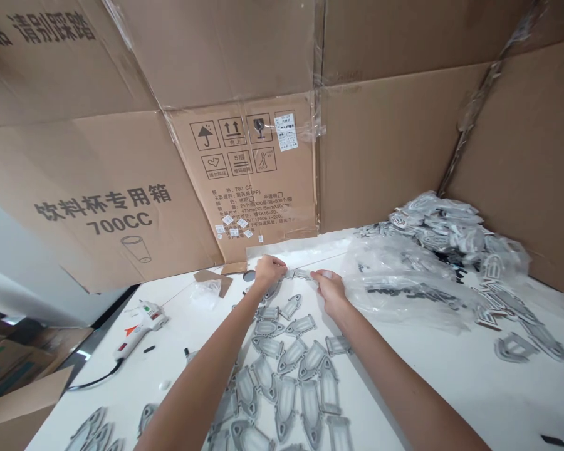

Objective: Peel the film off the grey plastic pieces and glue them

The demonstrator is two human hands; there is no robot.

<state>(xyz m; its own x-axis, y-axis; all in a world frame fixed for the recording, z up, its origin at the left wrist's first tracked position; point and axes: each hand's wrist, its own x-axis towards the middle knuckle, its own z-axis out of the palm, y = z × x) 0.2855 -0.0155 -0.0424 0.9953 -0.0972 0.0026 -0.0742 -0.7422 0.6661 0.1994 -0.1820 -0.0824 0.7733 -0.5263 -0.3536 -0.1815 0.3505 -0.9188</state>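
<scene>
Head view. Both hands work at the far side of the white table [432,394], near the upright cardboard [258,219]. The left hand [269,273] grips the left end of a small grey piece [302,274] in its fingertips; the right hand [328,289] pinches the opposite end between thumb and fingers. The piece lies between the hands, at or just above the table surface; contact cannot be confirmed, nor whether it is one part or two meeting. The two-ended hold presumably keeps it steady and aligned, with its middle exposed.

Loose grey frames [286,398], most with one pointed end, lie flat between the forearms, probably spread so that each can be picked up singly. Clear plastic bags [399,279] and a heap of grey parts [435,225] sit to the right, apart from these frames. A white corded tool [134,337] rests at the left, seemingly within reach yet clear of the hands.
</scene>
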